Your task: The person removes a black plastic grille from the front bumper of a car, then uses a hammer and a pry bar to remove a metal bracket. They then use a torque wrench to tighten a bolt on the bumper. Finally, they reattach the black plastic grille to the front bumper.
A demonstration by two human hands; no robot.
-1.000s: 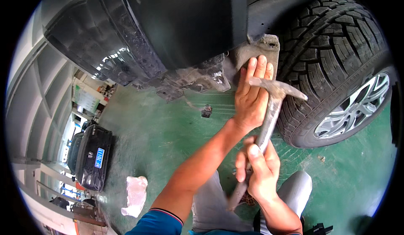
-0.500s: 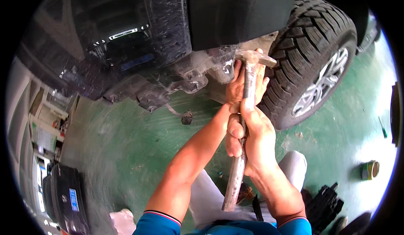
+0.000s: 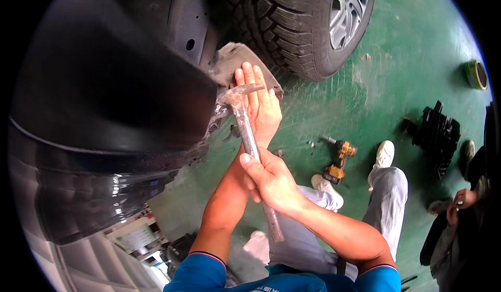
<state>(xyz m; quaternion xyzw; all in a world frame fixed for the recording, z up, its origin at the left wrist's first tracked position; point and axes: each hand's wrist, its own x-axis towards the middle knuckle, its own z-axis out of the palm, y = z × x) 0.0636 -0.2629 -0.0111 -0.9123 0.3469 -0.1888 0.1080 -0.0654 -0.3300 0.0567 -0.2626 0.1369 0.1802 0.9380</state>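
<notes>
My right hand (image 3: 271,179) is wrapped round the worn handle of a hammer (image 3: 245,122), whose head points up toward the car's lower edge. Beyond it, my left hand (image 3: 265,115) lies with its fingers stretched out against a brownish-grey flap (image 3: 237,59) beside the wheel. The hammer head crosses in front of the left fingers; whether it touches them or the metal, I cannot tell. Right above the flap is the treaded tyre (image 3: 292,25). To the left, the black car body (image 3: 115,83) bulges close to the hammer head.
A yellow-black cordless drill (image 3: 340,161) lies on the green floor (image 3: 396,83) near my shoes. Farther right are a black plastic part (image 3: 437,140) and a roll of tape (image 3: 476,74). Another person's hands (image 3: 459,203) show at the right edge.
My view has turned, so the wheel sits higher and farther left, and the drill shows fully. The hammer now tilts leftward; my right hand still grips it, my left hand stays at the flap.
</notes>
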